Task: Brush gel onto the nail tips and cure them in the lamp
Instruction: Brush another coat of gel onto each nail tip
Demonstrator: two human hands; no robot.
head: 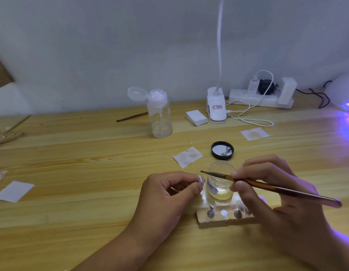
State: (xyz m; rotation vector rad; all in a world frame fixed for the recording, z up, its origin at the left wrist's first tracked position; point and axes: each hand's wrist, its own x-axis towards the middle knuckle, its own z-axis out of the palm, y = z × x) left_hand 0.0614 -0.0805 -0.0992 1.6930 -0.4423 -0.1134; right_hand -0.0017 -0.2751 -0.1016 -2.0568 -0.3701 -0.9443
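My left hand [167, 194] pinches a small clear nail tip [201, 179] between thumb and fingers. My right hand [271, 190] grips a thin brown brush [267, 186], whose dark bristles point left, just above and right of the nail tip. Behind the brush stands an open glass gel jar [220, 182] with yellowish gel at the bottom. A wooden holder block [226, 217] in front of the jar carries several small metal stands, some with nail tips. The curing lamp [346, 92] glows purple at the far right edge.
The jar's black lid [222, 150] lies behind it with a metal stand inside. Used wipes [187, 157] [255, 133], a wipe stack [196, 117], a clear pump bottle [160, 114], a second brush [132, 116], a clip desk lamp [216, 110] and a power strip [261, 96] stand farther back.
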